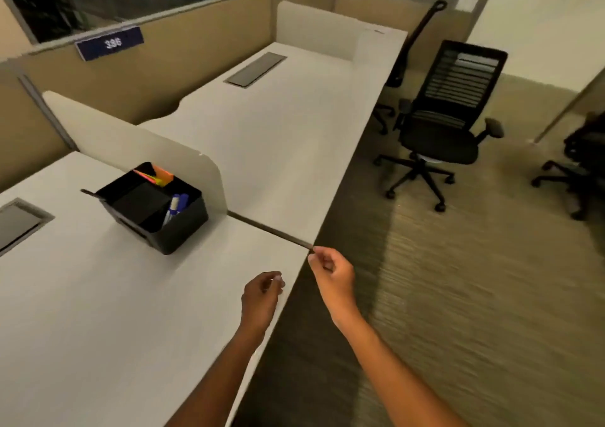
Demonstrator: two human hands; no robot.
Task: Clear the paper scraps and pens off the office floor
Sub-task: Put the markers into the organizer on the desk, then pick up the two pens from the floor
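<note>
Hovering: left hand (262, 292), right hand (330, 273) | one organizer (157, 210) | two chairs (442, 125)

two hands (263, 291), one organizer (154, 207), two chairs (442, 125)

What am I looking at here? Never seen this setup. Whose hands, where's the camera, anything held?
There is no robot. One wide-angle camera on a person's head looks forward and down at their bare hands. The left hand and right hand hover over the white desk edge, fingers loosely curled; neither grip clearly holds anything, though blur hides small items. A black organizer on the desk holds blue markers and coloured paper. A black office chair stands on the carpet.
</note>
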